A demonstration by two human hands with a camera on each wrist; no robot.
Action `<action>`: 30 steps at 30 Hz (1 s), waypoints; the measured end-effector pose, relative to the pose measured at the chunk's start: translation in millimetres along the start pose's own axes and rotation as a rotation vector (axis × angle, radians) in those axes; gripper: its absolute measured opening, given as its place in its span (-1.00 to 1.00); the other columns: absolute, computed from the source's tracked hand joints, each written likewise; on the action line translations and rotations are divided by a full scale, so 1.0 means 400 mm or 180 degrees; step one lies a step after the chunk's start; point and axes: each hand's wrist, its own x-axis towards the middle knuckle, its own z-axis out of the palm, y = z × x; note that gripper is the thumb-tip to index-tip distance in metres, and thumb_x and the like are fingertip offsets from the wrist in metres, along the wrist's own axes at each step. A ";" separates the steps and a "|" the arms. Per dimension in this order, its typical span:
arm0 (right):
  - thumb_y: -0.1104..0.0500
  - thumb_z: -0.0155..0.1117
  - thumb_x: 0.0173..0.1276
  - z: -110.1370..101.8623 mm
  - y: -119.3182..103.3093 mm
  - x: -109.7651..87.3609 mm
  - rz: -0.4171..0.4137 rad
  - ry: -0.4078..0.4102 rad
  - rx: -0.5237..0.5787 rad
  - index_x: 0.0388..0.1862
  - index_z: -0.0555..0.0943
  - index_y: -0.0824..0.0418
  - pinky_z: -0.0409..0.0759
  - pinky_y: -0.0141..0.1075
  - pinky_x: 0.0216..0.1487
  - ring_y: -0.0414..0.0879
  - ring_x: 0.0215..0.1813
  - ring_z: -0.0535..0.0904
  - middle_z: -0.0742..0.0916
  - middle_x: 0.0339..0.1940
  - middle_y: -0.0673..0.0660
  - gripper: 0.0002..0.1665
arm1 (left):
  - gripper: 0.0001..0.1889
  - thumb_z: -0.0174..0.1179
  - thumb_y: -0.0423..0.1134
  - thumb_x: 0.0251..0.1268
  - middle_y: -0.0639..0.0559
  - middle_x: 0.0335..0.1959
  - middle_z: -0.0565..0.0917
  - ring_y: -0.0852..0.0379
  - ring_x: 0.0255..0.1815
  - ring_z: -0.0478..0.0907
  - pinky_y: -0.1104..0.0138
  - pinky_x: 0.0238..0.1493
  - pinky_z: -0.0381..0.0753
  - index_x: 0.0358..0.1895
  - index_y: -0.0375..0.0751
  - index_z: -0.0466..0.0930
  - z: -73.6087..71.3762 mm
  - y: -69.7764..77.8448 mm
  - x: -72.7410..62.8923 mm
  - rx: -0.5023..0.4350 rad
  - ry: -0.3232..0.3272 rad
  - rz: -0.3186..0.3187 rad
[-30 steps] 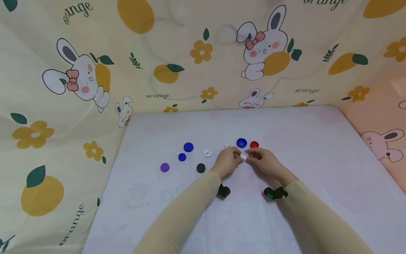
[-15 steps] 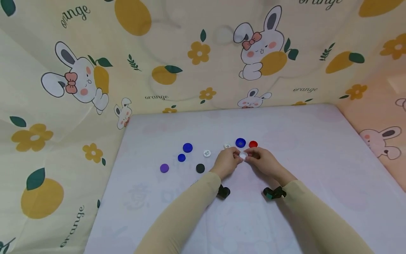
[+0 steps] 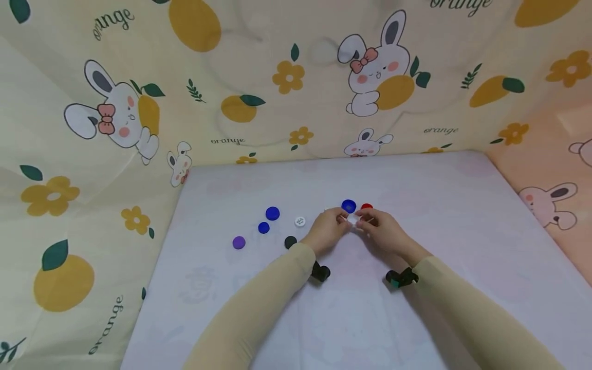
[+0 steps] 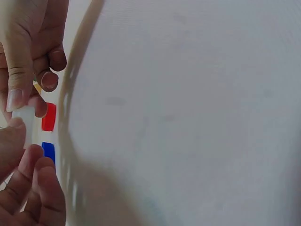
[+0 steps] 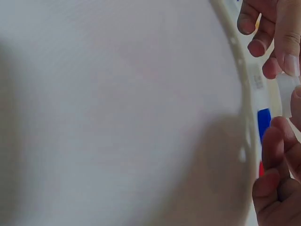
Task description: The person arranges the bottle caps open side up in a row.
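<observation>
A small white, translucent bottle cap (image 3: 353, 220) is held between the two hands, just above the table. My left hand (image 3: 327, 230) grips its left side with thumb and fingers, while my right hand (image 3: 386, 234) pinches the right side. Both wrist views show the cap (image 4: 29, 126) between the thumbs and fingertips, tilted on edge. Beyond the hands lie a blue cap (image 3: 349, 206), hollow side up, and a red cap (image 3: 367, 206) partly covered by the right hand. Another white cap (image 3: 326, 210) is almost hidden behind the left hand.
Left of the hands are two blue caps (image 3: 273, 213), a purple cap (image 3: 238, 242), a white marked cap (image 3: 300, 221) and a black cap (image 3: 290, 242) partly behind the left sleeve. A pale cloth covers the table (image 3: 222, 318); a patterned cloth (image 3: 259, 67) hangs behind it.
The head view has shifted slightly. Both hands have moved a little, and the white cap between them shows at a different tilt. The left sleeve now overlaps the black cap.
</observation>
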 end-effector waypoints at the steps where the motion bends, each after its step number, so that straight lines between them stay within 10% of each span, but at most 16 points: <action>1: 0.01 0.18 0.45 -0.002 -0.002 0.001 -0.0014 0.0001 0.0027 0.24 0.50 0.10 0.55 -0.18 -0.16 -0.02 -0.16 0.59 0.65 -0.13 0.10 -0.57 | -0.81 0.23 -0.20 0.34 0.15 -0.34 0.59 0.21 -0.30 0.51 0.38 -0.23 0.49 -0.05 -0.13 0.59 -0.002 0.000 0.002 -0.0021 0.0017 0.0036; 14: -0.12 0.14 0.45 -0.012 -0.027 0.005 0.0132 -0.0065 0.0410 0.10 0.58 0.17 0.49 -0.27 -0.33 0.06 -0.21 0.57 0.69 -0.25 0.21 -0.54 | -0.78 0.20 -0.10 0.37 0.17 -0.29 0.65 0.24 -0.22 0.52 0.36 -0.11 0.50 -0.14 -0.15 0.71 -0.016 -0.010 0.011 -0.0222 0.0067 0.0017; 30: -0.12 0.11 0.47 -0.007 -0.077 0.028 0.1456 -0.0662 0.1526 -0.07 0.56 0.40 0.38 -0.33 -0.31 -0.09 -0.32 0.44 0.63 -0.31 0.10 -0.45 | -0.66 0.11 -0.06 0.44 0.00 -0.49 0.63 0.22 -0.45 0.45 0.40 -0.42 0.42 -0.27 -0.25 0.74 -0.020 -0.020 0.000 -0.0673 -0.0127 -0.0524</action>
